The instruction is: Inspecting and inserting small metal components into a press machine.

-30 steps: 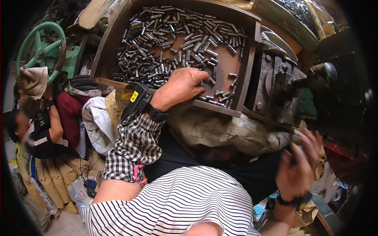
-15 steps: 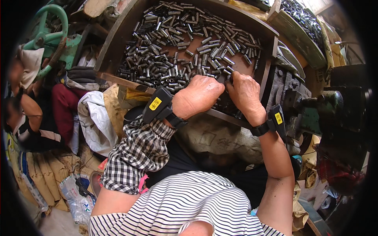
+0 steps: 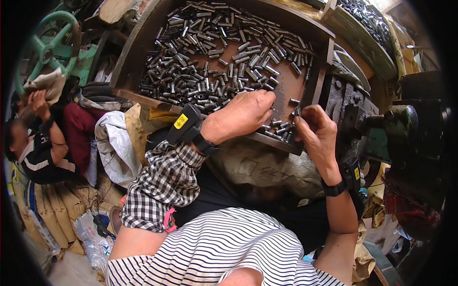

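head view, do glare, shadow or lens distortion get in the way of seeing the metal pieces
In the head view, small highlights glint off the metal pieces, but many outlines stay readable; in the head view, the machine at right sinks into shadow; the head view's corners are rounded off in black.

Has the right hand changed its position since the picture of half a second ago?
Yes. Judged against the tray, the right hand has moved to the right, toward the tray's right wall and away from the left hand.
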`<state>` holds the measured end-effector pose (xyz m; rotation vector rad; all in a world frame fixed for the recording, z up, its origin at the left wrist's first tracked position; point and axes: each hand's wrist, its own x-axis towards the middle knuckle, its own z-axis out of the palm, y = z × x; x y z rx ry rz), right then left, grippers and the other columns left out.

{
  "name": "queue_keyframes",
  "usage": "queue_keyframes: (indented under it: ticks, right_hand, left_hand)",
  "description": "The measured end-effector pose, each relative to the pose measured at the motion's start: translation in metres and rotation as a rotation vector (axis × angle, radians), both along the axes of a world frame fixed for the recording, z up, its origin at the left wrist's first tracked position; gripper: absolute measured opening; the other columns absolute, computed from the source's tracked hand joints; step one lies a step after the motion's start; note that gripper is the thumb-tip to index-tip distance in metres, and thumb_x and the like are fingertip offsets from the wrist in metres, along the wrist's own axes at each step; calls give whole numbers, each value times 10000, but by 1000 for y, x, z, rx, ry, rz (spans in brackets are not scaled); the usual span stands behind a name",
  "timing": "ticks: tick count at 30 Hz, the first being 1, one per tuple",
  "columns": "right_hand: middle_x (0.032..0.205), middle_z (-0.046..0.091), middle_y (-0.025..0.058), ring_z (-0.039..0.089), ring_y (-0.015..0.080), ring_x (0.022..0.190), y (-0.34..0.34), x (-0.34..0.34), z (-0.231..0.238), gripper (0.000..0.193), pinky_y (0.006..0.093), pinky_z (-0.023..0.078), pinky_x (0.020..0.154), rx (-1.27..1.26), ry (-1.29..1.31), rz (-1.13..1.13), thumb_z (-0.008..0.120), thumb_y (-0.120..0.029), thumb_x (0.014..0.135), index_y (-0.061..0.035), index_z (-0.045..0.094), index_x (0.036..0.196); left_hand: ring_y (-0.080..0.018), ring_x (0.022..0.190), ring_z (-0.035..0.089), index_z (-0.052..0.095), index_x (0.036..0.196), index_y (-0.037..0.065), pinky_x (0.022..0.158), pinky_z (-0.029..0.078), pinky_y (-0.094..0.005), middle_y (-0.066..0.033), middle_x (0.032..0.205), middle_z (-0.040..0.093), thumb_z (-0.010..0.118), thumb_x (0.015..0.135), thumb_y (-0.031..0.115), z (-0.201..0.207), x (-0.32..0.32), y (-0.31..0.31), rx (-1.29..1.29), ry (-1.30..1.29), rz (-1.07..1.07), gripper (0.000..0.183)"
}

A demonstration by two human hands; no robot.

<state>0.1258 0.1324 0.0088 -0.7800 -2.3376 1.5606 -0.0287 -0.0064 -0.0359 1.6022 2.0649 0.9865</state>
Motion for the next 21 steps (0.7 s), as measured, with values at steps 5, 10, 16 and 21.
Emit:
queue_keyframes:
  ticks: [5, 10, 16, 21]
  right_hand:
    - [734, 614, -6, 513, 17, 557, 5, 17, -3, 130, 180, 425, 463, -330, -26, -25, 628, -94, 910, 27, 640, 956]
    - [744, 610, -20, 498, 4, 545, 14, 20, -4, 142, 153, 403, 458, -430, 4, -51, 622, -140, 931, -9, 658, 972]
    - [735, 605, -10, 504, 10, 541, 18, 21, -8, 159, 162, 414, 459, -539, 28, -57, 627, -145, 925, 3, 663, 970]
    - [723, 623, 17, 533, 30, 509, 19, 22, -15, 172, 159, 404, 441, -595, 46, -59, 638, -164, 923, 2, 658, 966]
  left_hand:
    - [-60, 623, 626, 573, 1047, -6, 514, 495, -190, -17, 778, 639, 623, 923, 138, 13, 2, 7, -166, -946, 49, 197]
    - [-69, 628, 635, 598, 1084, -10, 539, 513, -183, -23, 824, 654, 638, 910, 145, 18, 4, 12, -98, -1239, 76, 237]
    - [-64, 643, 626, 622, 1107, -5, 549, 516, -179, -31, 858, 665, 647, 901, 134, 14, 7, 14, -70, -1336, 67, 250]
    - [-65, 642, 621, 633, 1106, -11, 548, 514, -183, -35, 856, 664, 649, 900, 123, 10, 9, 14, -40, -1354, 77, 246]
